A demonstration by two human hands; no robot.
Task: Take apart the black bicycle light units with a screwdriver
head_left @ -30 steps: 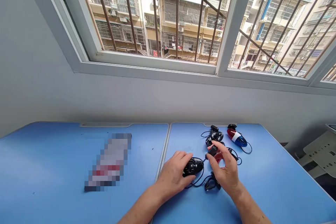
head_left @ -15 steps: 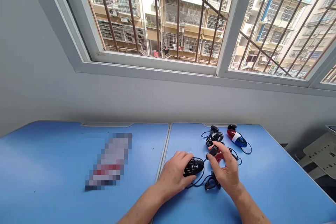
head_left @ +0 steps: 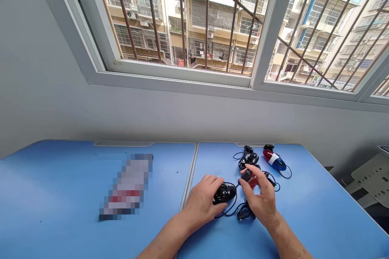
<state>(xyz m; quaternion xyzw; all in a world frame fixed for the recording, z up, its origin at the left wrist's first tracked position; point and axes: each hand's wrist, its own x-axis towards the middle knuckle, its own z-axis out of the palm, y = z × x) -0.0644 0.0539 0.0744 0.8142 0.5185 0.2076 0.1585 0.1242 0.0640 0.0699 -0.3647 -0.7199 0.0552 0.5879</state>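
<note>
Barred windows look onto apartment blocks above a blue table [head_left: 170,230], where a pixelated, unreadable packet [head_left: 126,188] lies at nine o'clock from the hands. The left hand [head_left: 202,202] cups a black oval casing [head_left: 225,192], fingers curled over it, its long axis running from eight to two o'clock. The right hand [head_left: 261,198] pinches a small black plug [head_left: 246,175] between thumb and fingers, above the table, its tip toward eight o'clock. A black clip [head_left: 244,213] lies at six o'clock; a second black casing [head_left: 248,160] and a red-and-blue oval casing [head_left: 274,160] sit at twelve and one o'clock.
</note>
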